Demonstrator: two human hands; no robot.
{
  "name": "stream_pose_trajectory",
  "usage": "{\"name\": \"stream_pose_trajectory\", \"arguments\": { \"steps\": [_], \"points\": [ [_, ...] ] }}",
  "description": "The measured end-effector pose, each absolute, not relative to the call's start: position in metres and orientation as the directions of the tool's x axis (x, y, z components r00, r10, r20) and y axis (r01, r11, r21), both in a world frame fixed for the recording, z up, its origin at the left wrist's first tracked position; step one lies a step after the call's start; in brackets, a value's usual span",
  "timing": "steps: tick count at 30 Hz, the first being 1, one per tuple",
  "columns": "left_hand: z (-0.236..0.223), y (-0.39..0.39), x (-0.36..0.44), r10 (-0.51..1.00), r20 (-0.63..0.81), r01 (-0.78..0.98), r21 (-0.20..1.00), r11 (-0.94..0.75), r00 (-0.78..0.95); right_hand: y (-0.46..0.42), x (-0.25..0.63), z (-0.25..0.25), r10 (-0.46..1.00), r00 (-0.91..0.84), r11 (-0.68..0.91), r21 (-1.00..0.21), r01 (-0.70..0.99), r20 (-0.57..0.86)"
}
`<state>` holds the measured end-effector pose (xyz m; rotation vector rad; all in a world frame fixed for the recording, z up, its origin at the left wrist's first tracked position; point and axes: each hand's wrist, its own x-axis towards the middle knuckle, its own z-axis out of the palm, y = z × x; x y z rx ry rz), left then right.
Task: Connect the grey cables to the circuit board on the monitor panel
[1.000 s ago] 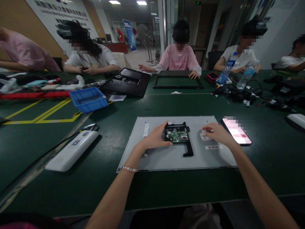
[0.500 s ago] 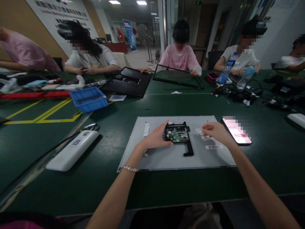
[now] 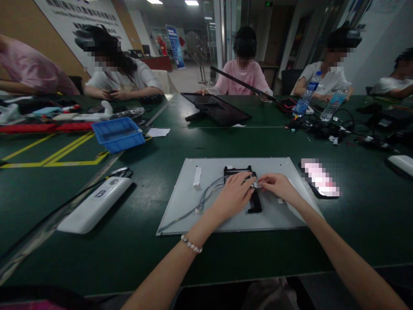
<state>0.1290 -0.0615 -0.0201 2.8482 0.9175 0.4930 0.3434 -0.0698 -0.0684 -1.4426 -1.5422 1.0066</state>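
Observation:
My left hand (image 3: pixel 235 193) lies over a small circuit board in a black bracket (image 3: pixel 256 203), its fingers stretched across the board and hiding most of it. Close to those fingertips, my right hand (image 3: pixel 278 186) pinches a small whitish, partly see-through strip (image 3: pixel 256 184) at the bracket's right side. Grey cables (image 3: pixel 206 196) run from under my left hand towards the lower left corner of a flat, light grey display panel (image 3: pixel 183 202). The bracket rests on this panel. A white strip (image 3: pixel 197 176) sticks to the panel's left part.
Right of the panel lies a phone (image 3: pixel 319 178) with its screen lit. A white power bank (image 3: pixel 97 206) with a cable is at left, a blue basket (image 3: pixel 119 135) behind it. Across the table, a person handles a black monitor housing (image 3: pixel 222 112). Bottles (image 3: pixel 306 94) and black cables stand farther right.
My left hand has moved right over the board, and my right hand left with the strip. Grey cables now show on the panel. Opposite, the black housing has moved right and the frame has tilted.

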Motion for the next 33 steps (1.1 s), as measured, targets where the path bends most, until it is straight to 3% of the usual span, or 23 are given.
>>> {"name": "stream_pose_trajectory", "arguments": {
  "steps": [5,14,19,23,26,28,31,33],
  "points": [
    [-0.028,-0.070,0.140,0.536,0.253,0.535,0.079,-0.841,0.805,-0.071,0.341,-0.068,0.994,-0.070,0.101,-0.895,0.434,0.078],
    [-0.033,-0.067,0.140,0.535,0.255,0.539,0.060,-0.840,0.805,-0.073,0.339,-0.065,0.981,-0.067,0.185,-0.791,0.583,0.180],
    [-0.031,-0.067,0.139,0.545,0.251,0.545,0.078,-0.835,0.800,-0.070,0.343,-0.064,0.992,-0.032,0.122,-0.855,0.505,0.122],
    [-0.019,-0.072,0.143,0.504,0.274,0.499,0.095,-0.862,0.819,-0.063,0.349,-0.069,0.990,0.101,0.048,-0.909,0.413,0.098],
    [-0.006,-0.091,0.164,0.301,0.298,0.296,0.064,-0.953,0.906,-0.058,0.348,-0.070,0.955,0.202,0.102,-0.880,0.465,0.217],
    [0.001,-0.113,0.188,0.036,0.308,0.034,0.013,-0.999,0.951,-0.057,0.344,-0.070,0.927,0.226,0.147,-0.843,0.518,0.300],
    [0.004,-0.151,0.234,-0.292,0.314,-0.276,-0.096,-0.956,0.903,-0.059,0.339,-0.069,0.891,0.220,0.208,-0.788,0.580,0.397],
    [0.002,-0.172,0.262,-0.435,0.303,-0.399,-0.175,-0.900,0.848,-0.060,0.338,-0.070,0.886,0.202,0.221,-0.764,0.606,0.416]
  ]
}}
